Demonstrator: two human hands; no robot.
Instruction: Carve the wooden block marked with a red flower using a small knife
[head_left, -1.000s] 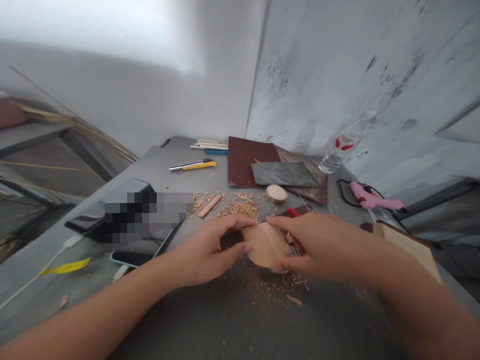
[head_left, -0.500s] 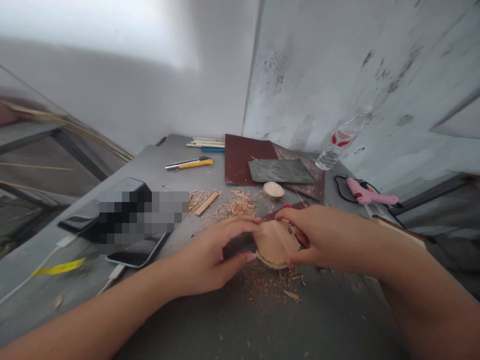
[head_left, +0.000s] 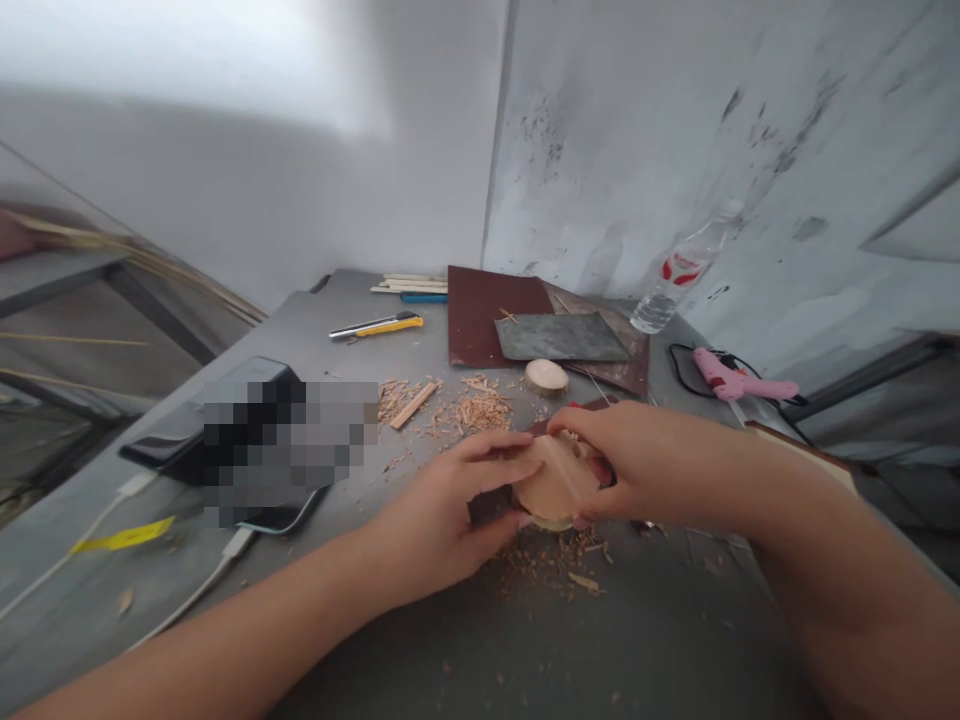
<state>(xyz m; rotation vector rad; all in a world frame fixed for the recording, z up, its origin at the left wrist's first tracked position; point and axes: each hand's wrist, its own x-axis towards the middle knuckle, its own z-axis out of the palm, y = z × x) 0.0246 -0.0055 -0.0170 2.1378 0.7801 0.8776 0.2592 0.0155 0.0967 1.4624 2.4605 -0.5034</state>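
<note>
Between my two hands a pale round wood slice (head_left: 556,484) is held a little above the grey table. My left hand (head_left: 461,500) grips its left edge, fingers over the top and thumb low at the near side. My right hand (head_left: 626,465) pinches its right edge with thumb and index finger. Part of a reddish object with a light wooden end shows beneath the right palm; the rest is hidden. Wood shavings (head_left: 481,408) lie behind my left hand, beside a thin wooden strip (head_left: 414,405). A smaller wood slice (head_left: 546,377) lies just beyond.
Toward the back are a yellow utility knife (head_left: 379,326), dark red sandpaper (head_left: 480,320), a grey sheet (head_left: 562,337) and a tilted plastic bottle (head_left: 675,275). A pink glue gun (head_left: 739,382) is at right. At left are a black device (head_left: 262,385), a phone and white cables.
My left hand has shifted slightly right, its fingers reaching farther over the wood slice. The slice sits slightly higher in view, and its angle has changed a little.
</note>
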